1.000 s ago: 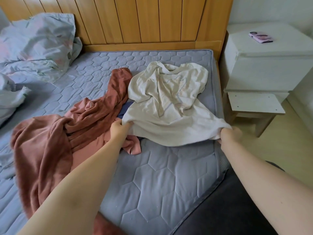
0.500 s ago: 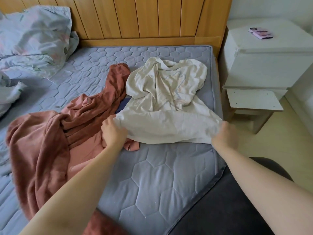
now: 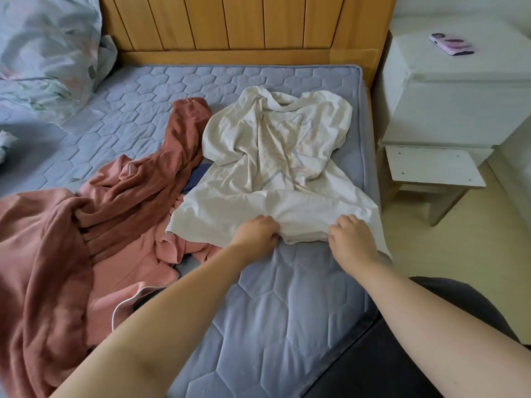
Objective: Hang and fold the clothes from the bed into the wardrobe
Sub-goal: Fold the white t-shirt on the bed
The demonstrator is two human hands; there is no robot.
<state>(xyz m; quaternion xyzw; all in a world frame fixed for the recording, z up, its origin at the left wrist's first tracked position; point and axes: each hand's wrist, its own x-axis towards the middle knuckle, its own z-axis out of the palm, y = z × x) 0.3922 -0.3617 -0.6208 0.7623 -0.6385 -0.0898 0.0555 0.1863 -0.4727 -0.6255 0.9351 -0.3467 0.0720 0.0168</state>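
A cream T-shirt with a faint star print lies crumpled on the blue quilted mattress, collar toward the headboard. My left hand and my right hand both grip its bottom hem near the middle, fingers curled into the cloth, a short gap between them. To the left a rust-pink garment sprawls in folds, one sleeve reaching up beside the shirt. A bit of dark blue cloth peeks out between the two. The wardrobe is out of view.
A wooden headboard stands behind the bed. Rumpled floral bedding fills the far left. A white nightstand with a phone stands at the right, a small white stool in front of it. The floor is pale.
Both hands have let go of the hem's outer corners and slid inward, gripping the hem close together near its middle. The hem's corners now lie slack on the mattress.
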